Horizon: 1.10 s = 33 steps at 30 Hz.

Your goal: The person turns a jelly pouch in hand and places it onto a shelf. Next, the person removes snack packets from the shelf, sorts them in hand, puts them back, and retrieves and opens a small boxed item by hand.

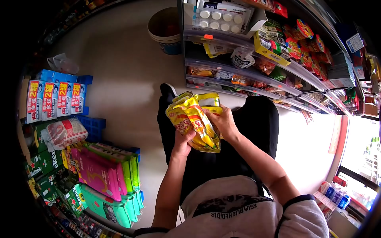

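Several glossy yellow snack packets with red printing are bunched together above my lap. My left hand grips them from the near left side, its thumb pressed on the front packet. On the right, my right hand is closed around the edge of the packets at the back, with the thumb on top. The fingers of both hands are partly hidden by the packets. My legs in dark trousers are bent beneath them.
Shelves with bagged snacks, cup foods and boxes stand ahead and to the right. A bucket is on the floor beside them. To my left are stacked rice-like bags, green beer cartons and a blue pallet.
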Motion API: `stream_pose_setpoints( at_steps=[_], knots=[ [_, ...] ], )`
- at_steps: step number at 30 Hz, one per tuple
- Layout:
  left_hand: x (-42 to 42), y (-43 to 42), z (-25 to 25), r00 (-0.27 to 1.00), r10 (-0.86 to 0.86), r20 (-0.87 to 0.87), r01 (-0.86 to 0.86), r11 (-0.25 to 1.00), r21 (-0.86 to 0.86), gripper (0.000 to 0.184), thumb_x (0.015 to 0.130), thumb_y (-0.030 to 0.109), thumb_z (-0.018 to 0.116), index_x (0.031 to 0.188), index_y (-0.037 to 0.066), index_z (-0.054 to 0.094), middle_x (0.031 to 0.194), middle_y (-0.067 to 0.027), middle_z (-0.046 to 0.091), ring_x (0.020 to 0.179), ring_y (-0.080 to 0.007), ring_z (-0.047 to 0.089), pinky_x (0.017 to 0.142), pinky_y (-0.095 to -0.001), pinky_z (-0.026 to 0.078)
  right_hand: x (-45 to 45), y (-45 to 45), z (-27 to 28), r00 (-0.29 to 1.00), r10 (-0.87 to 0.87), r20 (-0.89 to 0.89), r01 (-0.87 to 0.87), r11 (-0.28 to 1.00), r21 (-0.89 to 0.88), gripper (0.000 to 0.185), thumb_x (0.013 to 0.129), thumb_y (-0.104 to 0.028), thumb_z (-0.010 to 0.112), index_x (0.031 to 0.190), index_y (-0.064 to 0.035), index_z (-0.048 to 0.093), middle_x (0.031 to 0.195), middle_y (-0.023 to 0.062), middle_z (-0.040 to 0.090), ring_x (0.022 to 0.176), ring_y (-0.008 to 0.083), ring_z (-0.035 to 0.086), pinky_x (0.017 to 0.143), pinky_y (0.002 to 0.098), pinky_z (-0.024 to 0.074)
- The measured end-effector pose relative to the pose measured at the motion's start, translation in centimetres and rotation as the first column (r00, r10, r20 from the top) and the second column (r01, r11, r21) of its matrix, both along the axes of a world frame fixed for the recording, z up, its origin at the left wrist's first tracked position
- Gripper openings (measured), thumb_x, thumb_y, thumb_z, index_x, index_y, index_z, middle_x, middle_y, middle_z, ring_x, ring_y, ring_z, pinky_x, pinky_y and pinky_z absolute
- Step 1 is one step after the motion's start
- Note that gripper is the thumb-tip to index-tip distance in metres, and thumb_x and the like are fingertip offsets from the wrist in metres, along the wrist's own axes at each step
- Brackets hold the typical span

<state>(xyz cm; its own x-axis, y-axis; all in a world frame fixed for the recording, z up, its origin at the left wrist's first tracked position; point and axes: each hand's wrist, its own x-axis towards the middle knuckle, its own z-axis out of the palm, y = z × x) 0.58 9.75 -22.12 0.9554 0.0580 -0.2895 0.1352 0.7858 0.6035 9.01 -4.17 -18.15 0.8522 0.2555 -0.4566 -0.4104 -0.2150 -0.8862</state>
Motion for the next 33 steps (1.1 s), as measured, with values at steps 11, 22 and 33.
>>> stream_pose_setpoints(
  at_steps=[11,22,33],
  knots=[
    [-3.0,0.4,1.3,0.996,-0.088,0.013,0.088,0.996,0.02,0.068,0.07,0.025,0.077,0.125,0.005,0.042,0.115,-0.005,0.055,0.104,-0.0165,0.055,0.091,-0.0311,0.045,-3.0,-3.4,3.0,0.961,0.0,-0.278,0.093,0.942,0.321,0.04,0.082,-0.027,0.068,0.104,0.0045,0.057,0.087,0.0085,0.065,0.074,0.0111,0.061,0.066,0.0256,0.0513],
    [-6.8,2.2,2.3,0.972,-0.229,0.051,0.233,0.922,-0.309,0.081,0.067,0.03,0.078,0.131,0.003,0.036,0.121,-0.0129,0.052,0.108,-0.0298,0.056,0.092,-0.041,0.047,-3.8,-6.7,4.9,0.962,-0.198,-0.188,0.252,0.908,0.335,0.034,0.085,-0.024,0.064,0.103,0.0036,0.054,0.087,0.01,0.064,0.075,0.0172,0.064,0.069,0.0305,0.0539],
    [-9.7,-2.2,5.7,0.976,-0.19,-0.107,0.202,0.973,0.109,0.071,0.064,0.012,0.079,0.124,0.003,0.043,0.114,-0.0063,0.056,0.104,-0.0168,0.055,0.091,-0.0324,0.045,-8.5,-2.9,3.8,0.94,0.03,-0.34,0.144,0.867,0.476,0.072,0.084,-0.061,0.047,0.117,0.004,0.048,0.103,0.0117,0.059,0.092,0.0143,0.057,0.081,0.0278,0.0477]
  ],
)
